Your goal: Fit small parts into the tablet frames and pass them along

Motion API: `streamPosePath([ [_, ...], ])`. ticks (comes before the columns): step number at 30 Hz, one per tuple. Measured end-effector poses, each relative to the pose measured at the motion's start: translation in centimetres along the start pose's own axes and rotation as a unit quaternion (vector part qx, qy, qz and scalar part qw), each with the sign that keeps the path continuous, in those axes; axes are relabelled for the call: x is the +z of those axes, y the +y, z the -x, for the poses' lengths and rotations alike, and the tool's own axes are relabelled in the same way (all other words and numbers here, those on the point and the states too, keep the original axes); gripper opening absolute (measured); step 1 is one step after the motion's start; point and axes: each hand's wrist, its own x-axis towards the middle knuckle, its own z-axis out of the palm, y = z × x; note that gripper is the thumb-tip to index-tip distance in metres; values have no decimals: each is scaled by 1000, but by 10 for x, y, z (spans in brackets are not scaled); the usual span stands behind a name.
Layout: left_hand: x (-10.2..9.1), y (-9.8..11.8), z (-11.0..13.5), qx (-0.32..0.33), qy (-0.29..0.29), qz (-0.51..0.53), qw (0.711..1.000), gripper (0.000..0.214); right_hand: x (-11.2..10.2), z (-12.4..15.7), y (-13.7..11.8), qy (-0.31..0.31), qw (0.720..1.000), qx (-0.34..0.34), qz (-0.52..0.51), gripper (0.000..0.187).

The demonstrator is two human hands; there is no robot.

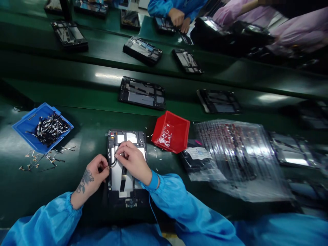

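Note:
An opened tablet (128,181) lies before me, its inside facing up, with silvery battery panels and a dark ribbon cable (123,179) down the middle. My right hand (133,160) reaches over it, fingers pinched on a thin black cable (114,162) near the upper left of the tablet. That cable curves down toward the tablet's left edge. There my left hand (96,172) is closed, thumb and forefinger pinched at the cable's lower end; the exact contact is hidden. A blue wristband (154,180) with a cord is round my right wrist.
A blue bin (30,124) of small cables stands left, with loose cables (48,160) beside it. Right are a red bin (181,133) of white bits and plastic-wrapped stacked parts (235,150). More opened tablets (142,92) lie beyond. Co-workers' hands (176,18) work at the back.

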Motion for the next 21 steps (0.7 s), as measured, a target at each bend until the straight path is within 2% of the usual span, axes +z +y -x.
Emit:
streamPosePath([
  [2, 0, 4, 0, 43, 3, -23, 999, 4, 0, -1, 0, -1, 1000, 2, 5, 8],
  [8, -4, 8, 2, 140, -13, -98, 985, 29, 0, -3, 1, -4, 1000, -1, 17, 8],
  [21, -4, -3, 2, 161, -27, -158, 974, 38, 4, -5, 5, 5, 999, -15, 30, 10],
])
